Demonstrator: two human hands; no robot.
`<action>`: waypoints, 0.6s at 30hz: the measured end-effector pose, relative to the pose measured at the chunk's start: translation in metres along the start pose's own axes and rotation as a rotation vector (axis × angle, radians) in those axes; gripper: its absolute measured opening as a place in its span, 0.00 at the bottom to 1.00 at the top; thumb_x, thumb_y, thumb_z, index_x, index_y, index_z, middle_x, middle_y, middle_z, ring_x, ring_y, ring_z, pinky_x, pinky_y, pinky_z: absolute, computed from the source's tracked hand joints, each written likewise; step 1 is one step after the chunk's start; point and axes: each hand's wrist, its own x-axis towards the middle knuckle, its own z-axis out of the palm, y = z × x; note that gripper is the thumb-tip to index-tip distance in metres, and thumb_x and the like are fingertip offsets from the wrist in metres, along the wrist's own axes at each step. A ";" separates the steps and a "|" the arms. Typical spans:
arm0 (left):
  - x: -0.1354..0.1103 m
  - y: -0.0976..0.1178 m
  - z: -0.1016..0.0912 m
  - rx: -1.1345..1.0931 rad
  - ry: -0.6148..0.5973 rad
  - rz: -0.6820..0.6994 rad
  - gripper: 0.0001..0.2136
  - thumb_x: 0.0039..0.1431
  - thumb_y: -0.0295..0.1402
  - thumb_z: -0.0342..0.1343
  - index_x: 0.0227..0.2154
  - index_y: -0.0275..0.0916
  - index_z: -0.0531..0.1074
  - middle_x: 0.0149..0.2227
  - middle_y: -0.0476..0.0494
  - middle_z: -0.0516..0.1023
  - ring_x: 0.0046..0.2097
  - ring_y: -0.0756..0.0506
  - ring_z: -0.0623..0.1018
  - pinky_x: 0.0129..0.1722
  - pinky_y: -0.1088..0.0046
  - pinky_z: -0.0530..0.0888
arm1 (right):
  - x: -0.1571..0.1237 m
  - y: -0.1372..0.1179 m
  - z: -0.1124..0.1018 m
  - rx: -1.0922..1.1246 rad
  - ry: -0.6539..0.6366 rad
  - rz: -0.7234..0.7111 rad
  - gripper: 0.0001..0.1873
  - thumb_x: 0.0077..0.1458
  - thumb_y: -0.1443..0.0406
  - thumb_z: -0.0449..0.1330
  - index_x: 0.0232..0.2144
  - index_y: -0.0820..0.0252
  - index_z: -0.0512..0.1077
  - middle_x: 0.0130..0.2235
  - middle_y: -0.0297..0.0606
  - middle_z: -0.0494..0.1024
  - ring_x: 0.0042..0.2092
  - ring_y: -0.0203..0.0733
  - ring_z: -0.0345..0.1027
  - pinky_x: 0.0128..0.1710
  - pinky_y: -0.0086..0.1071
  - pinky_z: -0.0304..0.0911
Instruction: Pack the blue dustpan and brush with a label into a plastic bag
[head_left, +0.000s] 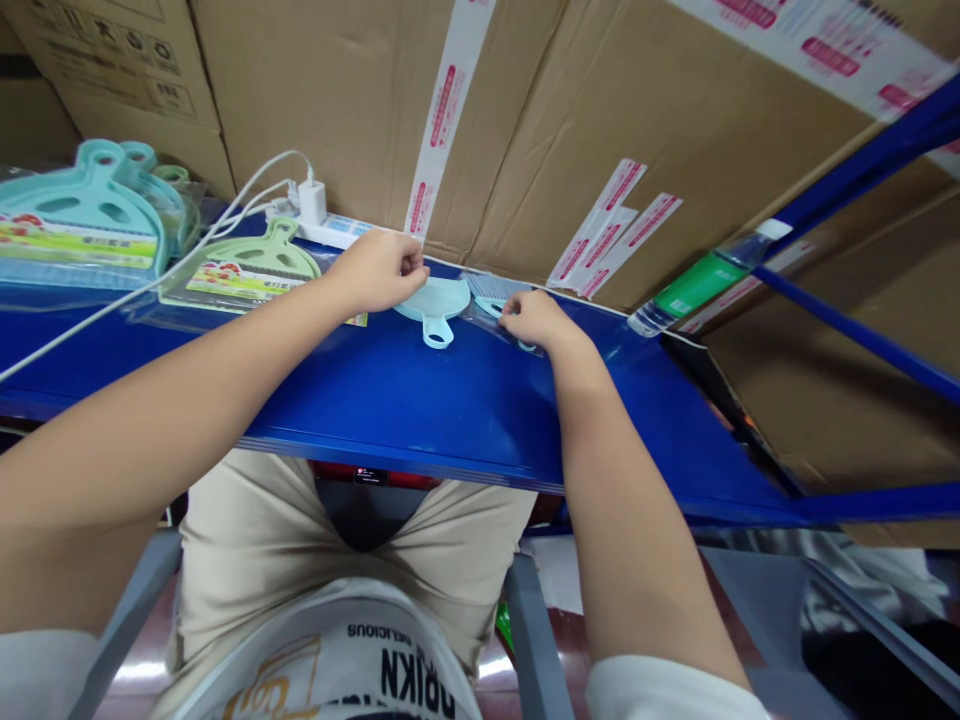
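My left hand (379,268) is closed in a pinch at the far edge of a small pale blue dustpan (433,305) lying on the blue shelf board (420,400). My right hand (534,320) is also closed, its fingertips pressed on a clear plastic bag holding a small blue brush (491,293) just right of the dustpan. The dustpan's looped handle points toward me. What exactly the left fingers pinch is hidden.
Packaged dustpan sets, teal (82,215) and light green (251,265), lie at the left. A white power strip with charger (313,210) and cables sits behind them. Taped cardboard boxes (600,120) wall the back. A green-labelled bottle (701,285) lies at the right by a blue frame.
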 end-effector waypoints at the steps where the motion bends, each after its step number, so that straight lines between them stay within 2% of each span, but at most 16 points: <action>1: 0.000 -0.001 0.000 -0.003 0.000 -0.003 0.07 0.56 0.35 0.58 0.31 0.42 0.80 0.29 0.45 0.79 0.41 0.40 0.81 0.48 0.61 0.75 | 0.003 0.003 0.002 0.011 0.009 -0.013 0.20 0.43 0.79 0.66 0.16 0.51 0.64 0.23 0.34 0.65 0.38 0.52 0.72 0.50 0.48 0.68; 4: 0.001 -0.003 0.000 -0.010 0.005 -0.012 0.07 0.56 0.35 0.58 0.31 0.43 0.81 0.29 0.45 0.80 0.42 0.40 0.81 0.49 0.61 0.75 | 0.009 0.010 0.007 0.090 0.087 -0.052 0.20 0.44 0.77 0.67 0.18 0.51 0.63 0.27 0.38 0.67 0.48 0.59 0.72 0.59 0.54 0.66; 7: 0.002 -0.004 -0.001 -0.003 0.016 -0.029 0.07 0.56 0.35 0.58 0.32 0.43 0.81 0.29 0.44 0.80 0.43 0.39 0.81 0.49 0.60 0.75 | 0.012 0.010 0.012 0.164 0.210 -0.084 0.15 0.52 0.73 0.66 0.24 0.53 0.66 0.35 0.44 0.71 0.55 0.62 0.69 0.65 0.59 0.62; 10: 0.003 -0.008 -0.001 0.030 0.037 -0.068 0.07 0.55 0.35 0.59 0.32 0.43 0.82 0.30 0.43 0.81 0.44 0.37 0.82 0.50 0.59 0.76 | 0.012 0.003 0.017 0.191 0.294 -0.120 0.07 0.59 0.68 0.64 0.32 0.55 0.68 0.43 0.48 0.73 0.58 0.60 0.68 0.68 0.59 0.59; 13: 0.005 -0.018 0.000 0.081 0.051 -0.113 0.07 0.55 0.37 0.60 0.30 0.44 0.82 0.27 0.43 0.80 0.43 0.36 0.82 0.49 0.58 0.77 | 0.010 -0.007 0.021 0.232 0.345 -0.243 0.03 0.66 0.63 0.60 0.38 0.54 0.69 0.46 0.46 0.74 0.57 0.56 0.68 0.68 0.56 0.60; 18: 0.012 -0.040 0.001 0.071 0.037 -0.121 0.08 0.53 0.41 0.63 0.24 0.44 0.80 0.18 0.47 0.69 0.39 0.36 0.81 0.47 0.59 0.77 | -0.003 -0.031 0.025 0.270 0.369 -0.446 0.12 0.75 0.54 0.53 0.45 0.54 0.70 0.49 0.46 0.74 0.58 0.55 0.67 0.67 0.55 0.61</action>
